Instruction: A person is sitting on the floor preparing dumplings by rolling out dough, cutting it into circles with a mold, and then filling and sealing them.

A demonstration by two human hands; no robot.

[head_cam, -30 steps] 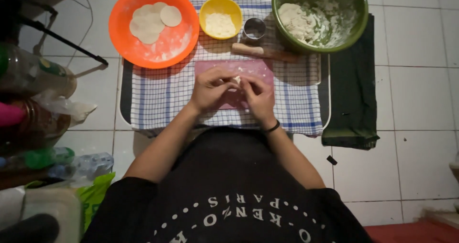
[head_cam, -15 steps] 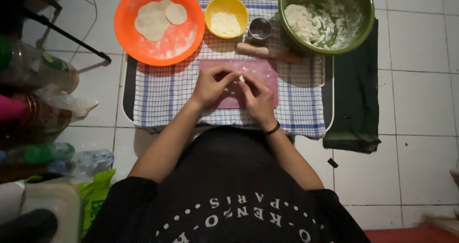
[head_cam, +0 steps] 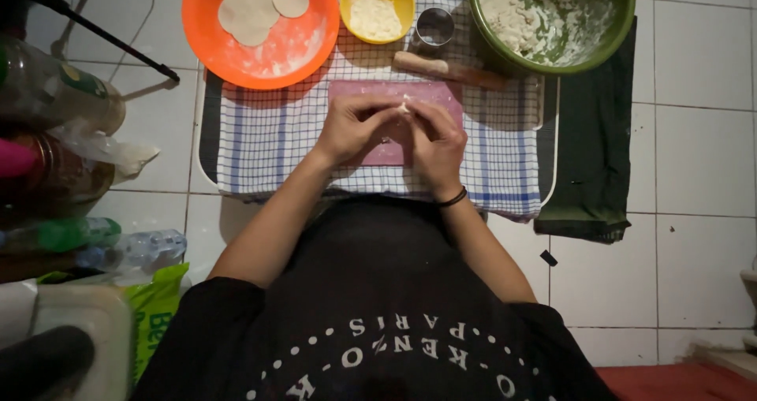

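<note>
Left hand (head_cam: 355, 129) and right hand (head_cam: 436, 139) both pinch one small dough piece (head_cam: 404, 106) between fingertips above the pink board (head_cam: 371, 92); risk: uneven squeeze tears the thin dough or it sticks to fingers.

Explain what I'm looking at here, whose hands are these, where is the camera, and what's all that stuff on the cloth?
The camera sits on a person's head and looks straight down, so the hands are their own. The left hand and right hand pinch a small piece of dough together over a pink board on a checked cloth. Behind it stand an orange plate with flat dough rounds, a yellow bowl, a metal cup, a rolling pin and a green bowl of dough.
</note>
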